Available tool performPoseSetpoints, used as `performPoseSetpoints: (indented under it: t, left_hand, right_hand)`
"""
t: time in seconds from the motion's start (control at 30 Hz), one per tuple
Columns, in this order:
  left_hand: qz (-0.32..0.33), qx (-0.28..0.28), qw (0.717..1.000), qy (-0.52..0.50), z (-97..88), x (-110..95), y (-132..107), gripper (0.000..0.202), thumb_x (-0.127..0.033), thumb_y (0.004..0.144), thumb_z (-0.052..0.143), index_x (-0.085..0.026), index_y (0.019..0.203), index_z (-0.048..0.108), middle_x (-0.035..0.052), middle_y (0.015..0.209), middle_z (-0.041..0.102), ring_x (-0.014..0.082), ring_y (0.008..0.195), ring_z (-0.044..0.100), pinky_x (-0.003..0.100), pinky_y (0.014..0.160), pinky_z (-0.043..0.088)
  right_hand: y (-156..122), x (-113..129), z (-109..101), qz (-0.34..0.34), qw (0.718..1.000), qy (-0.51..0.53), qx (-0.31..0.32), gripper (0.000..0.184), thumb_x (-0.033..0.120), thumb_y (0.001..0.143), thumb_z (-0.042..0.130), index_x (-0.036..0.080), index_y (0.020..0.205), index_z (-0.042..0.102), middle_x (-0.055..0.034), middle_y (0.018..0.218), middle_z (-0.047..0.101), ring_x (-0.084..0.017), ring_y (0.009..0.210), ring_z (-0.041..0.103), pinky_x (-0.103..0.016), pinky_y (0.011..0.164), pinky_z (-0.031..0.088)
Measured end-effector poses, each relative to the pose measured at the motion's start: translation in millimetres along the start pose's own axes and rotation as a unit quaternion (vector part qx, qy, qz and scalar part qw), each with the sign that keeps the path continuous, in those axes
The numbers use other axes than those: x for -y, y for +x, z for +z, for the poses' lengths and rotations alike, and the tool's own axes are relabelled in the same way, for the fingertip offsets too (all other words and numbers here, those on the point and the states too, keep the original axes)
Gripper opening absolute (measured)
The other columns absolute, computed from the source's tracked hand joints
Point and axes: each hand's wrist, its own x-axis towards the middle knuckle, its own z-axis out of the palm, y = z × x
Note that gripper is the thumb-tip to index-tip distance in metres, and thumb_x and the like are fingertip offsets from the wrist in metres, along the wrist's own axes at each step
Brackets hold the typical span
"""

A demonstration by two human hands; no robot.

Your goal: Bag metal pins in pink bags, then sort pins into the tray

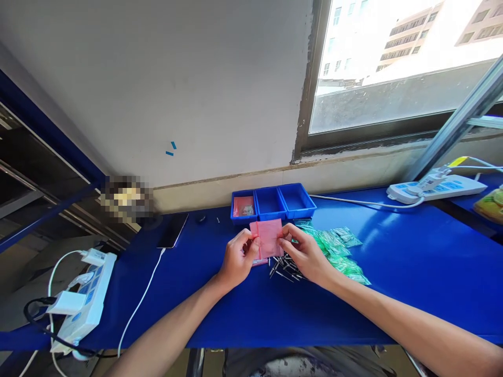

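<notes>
A pink bag [269, 237] is pinched by the left hand [237, 256] at nine o'clock, the right hand [308, 254] at three. Its striped edge is turned to nine, long axis unclear.

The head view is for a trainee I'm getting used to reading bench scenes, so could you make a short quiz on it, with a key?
1. What do the left hand and right hand hold between them? a) a green bag; b) a pink bag; c) a power strip.
2. True or false: a white cable runs to the phone.
3. Fill in: of the three blue bins, seen from the person's side, the ____ one holds a pink packet.

Key: 1. b; 2. true; 3. left.
</notes>
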Motion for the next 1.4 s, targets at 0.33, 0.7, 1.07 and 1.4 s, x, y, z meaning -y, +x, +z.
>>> performPoseSetpoints:
  t: [0.33,0.7,1.07,1.4]
  left_hand:
    - [0.015,-0.001,1.000,-0.001,0.8,0.7,1.3,0.029,-0.037,0.107,0.054,-0.018,0.085,0.058,-0.0025,0.078,0.054,0.0114,0.069,0.051,0.023,0.067,0.039]
    - [0.006,-0.010,1.000,0.005,-0.2,6.4,0.4,0.028,-0.038,0.107,0.054,-0.019,0.088,0.059,-0.0023,0.079,0.054,0.0117,0.069,0.052,0.025,0.066,0.038]
    - [0.011,-0.011,1.000,0.000,-0.9,2.0,1.4,0.029,-0.038,0.107,0.054,-0.019,0.086,0.058,-0.0029,0.076,0.052,0.0110,0.066,0.050,0.024,0.065,0.038]
    - [0.019,-0.005,1.000,0.012,-0.6,1.5,2.2,0.028,-0.037,0.106,0.055,-0.018,0.086,0.059,-0.0028,0.077,0.053,0.0112,0.068,0.052,0.024,0.066,0.039]
  right_hand:
    - [-0.2,-2.2,-1.0,0.011,1.000,0.021,-0.007,0.016,0.031,0.097,0.053,0.022,0.086,0.061,0.0011,0.075,0.053,-0.014,0.065,0.043,-0.027,0.057,0.035]
    - [-2.1,-2.8,2.9,0.006,0.999,0.054,-0.001,0.022,0.040,0.105,0.053,0.022,0.095,0.060,0.0002,0.084,0.055,-0.015,0.072,0.045,-0.027,0.062,0.038]
    - [-1.4,-4.5,2.8,0.001,0.999,0.048,-0.001,0.022,0.042,0.106,0.053,0.023,0.100,0.061,-0.0013,0.091,0.060,-0.017,0.078,0.051,-0.029,0.067,0.042]
    - [-1.1,-3.8,1.3,0.000,0.999,0.050,-0.013,0.019,0.043,0.105,0.055,0.024,0.106,0.059,-0.0024,0.097,0.060,-0.017,0.082,0.054,-0.029,0.067,0.044]
